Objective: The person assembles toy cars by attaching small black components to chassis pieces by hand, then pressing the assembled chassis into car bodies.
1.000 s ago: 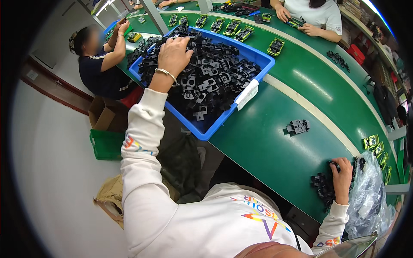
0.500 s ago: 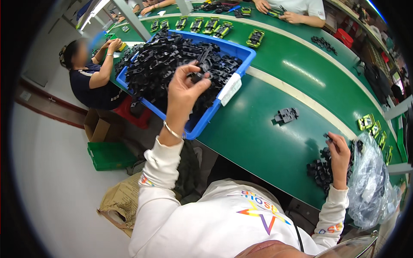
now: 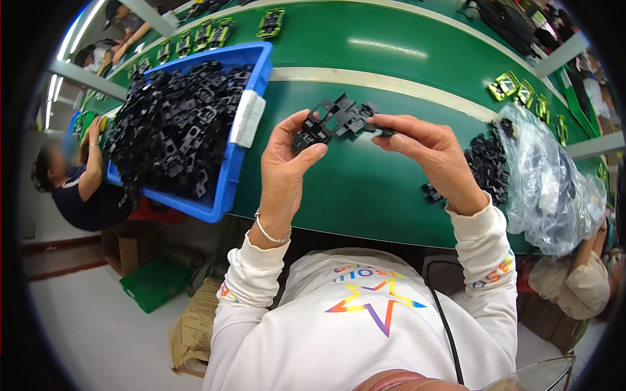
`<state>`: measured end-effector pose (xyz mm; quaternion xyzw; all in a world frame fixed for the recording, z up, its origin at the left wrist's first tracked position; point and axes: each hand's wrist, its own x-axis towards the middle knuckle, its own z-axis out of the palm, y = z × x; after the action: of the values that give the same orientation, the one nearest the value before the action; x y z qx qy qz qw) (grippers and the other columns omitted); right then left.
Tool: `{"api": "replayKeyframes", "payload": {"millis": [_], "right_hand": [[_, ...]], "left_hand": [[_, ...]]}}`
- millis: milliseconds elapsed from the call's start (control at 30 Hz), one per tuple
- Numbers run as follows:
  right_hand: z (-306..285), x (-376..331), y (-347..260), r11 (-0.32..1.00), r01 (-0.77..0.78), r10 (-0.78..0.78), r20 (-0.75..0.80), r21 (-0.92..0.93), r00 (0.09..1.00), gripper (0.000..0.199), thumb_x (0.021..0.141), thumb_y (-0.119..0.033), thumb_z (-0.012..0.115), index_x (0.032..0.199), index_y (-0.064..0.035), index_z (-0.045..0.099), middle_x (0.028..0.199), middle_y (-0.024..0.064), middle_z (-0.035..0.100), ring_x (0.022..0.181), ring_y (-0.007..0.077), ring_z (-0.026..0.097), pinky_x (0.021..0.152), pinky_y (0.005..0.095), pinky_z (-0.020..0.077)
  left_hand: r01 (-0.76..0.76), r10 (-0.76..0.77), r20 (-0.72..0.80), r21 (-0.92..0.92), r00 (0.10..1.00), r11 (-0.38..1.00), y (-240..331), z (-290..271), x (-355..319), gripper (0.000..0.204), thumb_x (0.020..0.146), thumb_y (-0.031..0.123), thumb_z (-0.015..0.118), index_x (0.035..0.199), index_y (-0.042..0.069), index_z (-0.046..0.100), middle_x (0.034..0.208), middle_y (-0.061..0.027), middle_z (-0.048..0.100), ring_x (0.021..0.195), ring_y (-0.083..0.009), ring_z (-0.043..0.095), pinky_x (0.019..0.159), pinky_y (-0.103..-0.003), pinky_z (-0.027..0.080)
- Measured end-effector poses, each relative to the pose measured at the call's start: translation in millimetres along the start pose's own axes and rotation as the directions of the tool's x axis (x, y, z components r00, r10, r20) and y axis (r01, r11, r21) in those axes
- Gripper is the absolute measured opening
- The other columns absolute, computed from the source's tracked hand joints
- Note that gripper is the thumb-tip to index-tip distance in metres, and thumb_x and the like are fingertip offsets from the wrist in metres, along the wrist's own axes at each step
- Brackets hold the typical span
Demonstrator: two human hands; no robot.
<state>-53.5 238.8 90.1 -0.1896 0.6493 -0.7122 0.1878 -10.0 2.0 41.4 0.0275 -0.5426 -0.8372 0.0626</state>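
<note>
My left hand [image 3: 285, 156] is closed on a black plastic bracket [image 3: 315, 129], gripped between thumb and fingers. To its right, my right hand [image 3: 430, 153] pinches a small dark piece [image 3: 383, 131] at its fingertips. Between the hands shows another black plastic part [image 3: 347, 116] with slots and tabs. Whether it lies on the green table [image 3: 326, 189] or touches the held pieces, I cannot tell. Left of my left hand stands a blue bin [image 3: 225, 189] heaped with black plastic parts [image 3: 186, 127].
A pile of small black parts [image 3: 486, 166] lies at the right beside a clear plastic bag [image 3: 548, 186]. Yellow-green framed assemblies [image 3: 270, 23] line the belt beyond a pale divider strip [image 3: 365, 81]. A co-worker [image 3: 85, 189] sits at the far left.
My left hand has come away from above the bin with the bracket. My right hand has left the small-parts pile with a piece, and the hands are now close together. The view has shifted right.
</note>
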Motion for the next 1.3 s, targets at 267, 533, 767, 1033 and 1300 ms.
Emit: {"api": "replayKeyframes", "payload": {"millis": [267,533,767,1033,1300], "right_hand": [[6,15,16,0.929,0.232,-0.252,-0.036,-0.289,0.967,0.03,0.09,-0.002,0.067,0.12,-0.0034,0.068,0.113,0.0082,0.069,0.103,0.0183,0.067,0.086,0.0306,0.0534],[17,12,25,0.569,0.346,-0.515,0.005,-0.745,0.857,0.024,0.076,0.001,0.075,0.097,-0.003,0.064,0.101,0.0113,0.066,0.093,0.0311,0.066,0.076,0.0368,0.0551],[22,8,4,0.367,0.352,-0.554,0.102,-0.861,0.826,0.021,0.075,-0.001,0.075,0.093,-0.0038,0.063,0.097,0.0096,0.064,0.084,0.0286,0.064,0.071,0.0367,0.0526],[18,-2,-21,0.166,0.271,-0.42,0.181,-0.948,0.889,0.021,0.076,-0.002,0.075,0.094,-0.0044,0.064,0.096,0.0092,0.063,0.089,0.0302,0.063,0.087,0.0428,0.051],[21,12,-19,0.073,0.309,-0.382,0.26,-0.948,0.887,0.021,0.076,-0.005,0.075,0.093,-0.0051,0.062,0.093,0.0088,0.061,0.088,0.0303,0.062,0.098,0.0449,0.0487]], "left_hand": [[0.131,-0.13,0.028,-0.037,0.991,0.991,-7,12,0,0.049,0.091,0.002,0.067,0.136,-0.001,0.05,0.122,-0.0127,0.062,0.105,-0.0159,0.063,0.091,-0.029,0.054],[0.171,-0.174,-0.015,-0.138,0.985,0.976,-18,35,-2,0.042,0.098,0.007,0.059,0.138,0.0,0.048,0.118,-0.0131,0.062,0.107,-0.0202,0.066,0.092,-0.036,0.059],[0.085,-0.084,0.022,-0.011,0.996,0.996,-16,47,-8,0.045,0.098,0.01,0.061,0.14,0.001,0.047,0.119,-0.0112,0.063,0.105,-0.0175,0.065,0.089,-0.033,0.06],[-0.034,0.034,-0.012,0.013,0.999,0.999,-20,51,-6,0.048,0.098,0.011,0.062,0.142,0.003,0.045,0.126,-0.0131,0.062,0.109,-0.0182,0.064,0.089,-0.033,0.06],[0.075,-0.076,-0.009,-0.082,0.997,0.994,-9,55,-6,0.053,0.098,0.011,0.063,0.145,0.007,0.04,0.129,-0.0091,0.057,0.108,-0.0163,0.063,0.083,-0.031,0.061]]}}
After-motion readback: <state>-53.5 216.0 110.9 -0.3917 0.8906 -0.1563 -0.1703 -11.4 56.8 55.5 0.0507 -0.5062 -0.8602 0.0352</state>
